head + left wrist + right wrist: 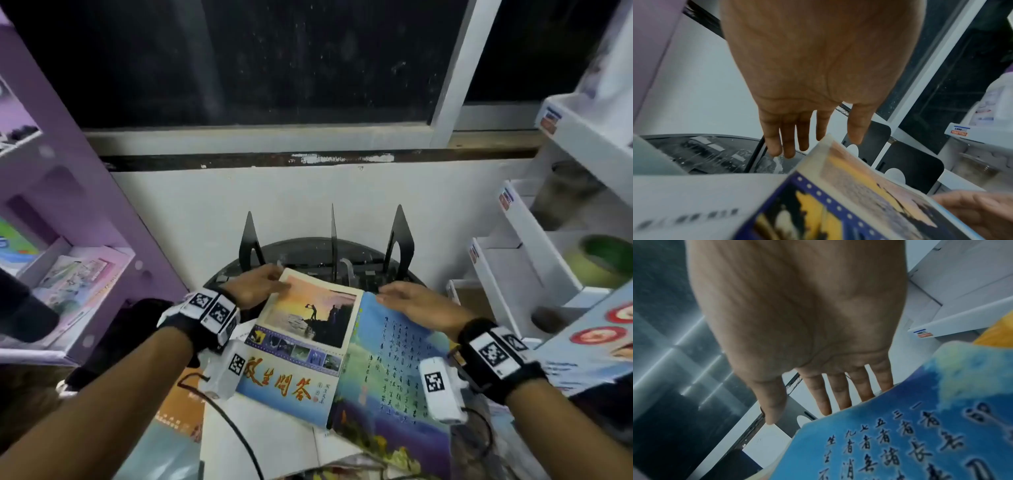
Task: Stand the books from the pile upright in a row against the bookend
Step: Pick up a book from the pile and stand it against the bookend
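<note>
- Your left hand (255,286) reaches to the top corner of the sunset book (305,337), fingers straight.
- Your right hand (419,305) lies flat on the blue book (387,373) beside it.
- Both books lie on the pile, near the black bookends (333,240).

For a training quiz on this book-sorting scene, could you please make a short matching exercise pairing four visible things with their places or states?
Things:
1. sunset-cover book
2. blue calligraphy-cover book
3. black metal bookends
4. left hand

Places or states:
A. upright by the white wall
B. lying under the right hand
C. at the sunset cover's far left corner
D. lying left of the blue cover

Pairs: 1-D, 2-B, 3-A, 4-C
</note>
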Motion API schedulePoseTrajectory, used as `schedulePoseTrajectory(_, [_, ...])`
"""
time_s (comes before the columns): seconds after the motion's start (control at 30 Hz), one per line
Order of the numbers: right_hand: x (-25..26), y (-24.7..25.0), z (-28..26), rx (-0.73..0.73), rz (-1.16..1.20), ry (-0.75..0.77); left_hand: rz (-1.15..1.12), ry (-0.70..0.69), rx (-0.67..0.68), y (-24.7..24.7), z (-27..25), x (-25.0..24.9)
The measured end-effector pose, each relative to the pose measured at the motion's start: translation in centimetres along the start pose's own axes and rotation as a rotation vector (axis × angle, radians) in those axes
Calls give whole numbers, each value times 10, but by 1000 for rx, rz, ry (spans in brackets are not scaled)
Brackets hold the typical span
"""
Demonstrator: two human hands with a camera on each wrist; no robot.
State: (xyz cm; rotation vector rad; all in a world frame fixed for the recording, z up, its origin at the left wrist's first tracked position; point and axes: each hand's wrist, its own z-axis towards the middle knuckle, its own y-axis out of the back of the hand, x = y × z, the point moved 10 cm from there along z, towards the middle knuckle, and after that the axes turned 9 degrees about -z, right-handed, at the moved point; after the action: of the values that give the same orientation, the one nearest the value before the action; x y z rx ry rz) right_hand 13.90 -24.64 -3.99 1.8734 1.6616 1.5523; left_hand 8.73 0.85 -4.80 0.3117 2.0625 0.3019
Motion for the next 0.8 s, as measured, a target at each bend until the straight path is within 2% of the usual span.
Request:
schedulePoseTrajectory(0.2, [6,-15,23,27,-183,73,77,26,39,-13,19,7])
schedulePoseTrajectory(0.37, [13,-17,20,-6,-279,130,127,-70,18,-10,26,1])
schedulePoseTrajectory(0.53, [17,-11,14,-66,-368,154,280,-172,-111,4,16,-15])
schedulePoseTrajectory(0.63, [24,-3,9,-124,-450,150,295,-239,-164,7,7,-25])
schedulePoseTrajectory(0.8, [31,8,-7,-191,-410,156,267,-330,-231,7,-19,-45])
